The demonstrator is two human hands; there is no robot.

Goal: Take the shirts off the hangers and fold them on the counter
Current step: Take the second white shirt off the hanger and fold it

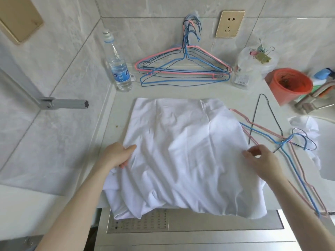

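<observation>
- The white shirt [183, 151] lies spread and wrinkled in the middle of the counter [235, 98], off any hanger, with its near part hanging over the front edge.
- The left hand [117, 154] grips the shirt's left edge – thumb on top, fingers curled under the cloth.
- The right hand [261, 160] has its fingers curled at the shirt's right edge, pinching the cloth.
- Loose wire hangers [290, 142] in pink, blue and dark wire lie along the counter's right side, just beside the shirt.
- More hangers [183, 69] hang in a bunch against the back wall.
- A clear bottle [118, 69], capped, stands at the back left corner with water in it.
- A clear plastic tub [253, 64] at the back right holds binder clips [261, 55] that stick out of the top.
- Beside it stands an orange bin [290, 84] – its contents are too blurred to tell.
</observation>
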